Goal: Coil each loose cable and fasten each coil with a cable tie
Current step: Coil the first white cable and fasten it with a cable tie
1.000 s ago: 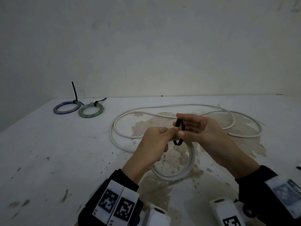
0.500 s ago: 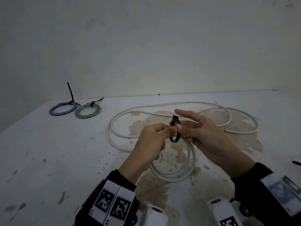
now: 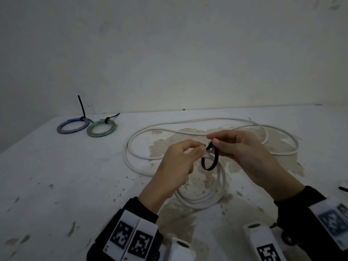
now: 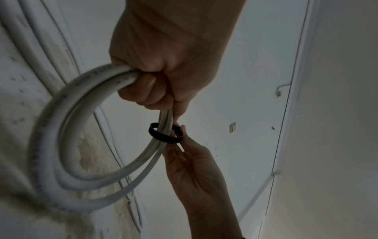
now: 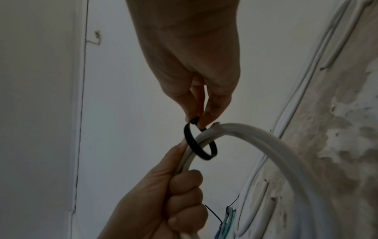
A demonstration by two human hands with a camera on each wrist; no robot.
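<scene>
My left hand [image 3: 180, 161] grips a coiled part of the white cable [image 3: 207, 201], its fingers curled round two strands [image 4: 98, 76]. A black cable tie [image 3: 210, 159] forms a loose loop around those strands next to my left thumb. My right hand [image 3: 243, 149] pinches the tie's top between thumb and finger [image 5: 196, 119]. The tie loop [image 4: 165, 134] hangs slack around the cable [image 5: 235, 134]. The rest of the white cable [image 3: 188, 125] lies in wide loose loops on the table behind my hands.
At the table's far left lie a blue coil [image 3: 72, 126] and a green coil [image 3: 101, 129], each bound with a black tie. Another black tie tip [image 3: 342, 189] shows at the right edge. The white table [image 3: 56, 185] is stained; a wall stands behind.
The tie loop has dropped lower and wider around the cable strands. My right fingers shifted from a flat spread to a pinch at the loop's top. Both hands stayed mid-table.
</scene>
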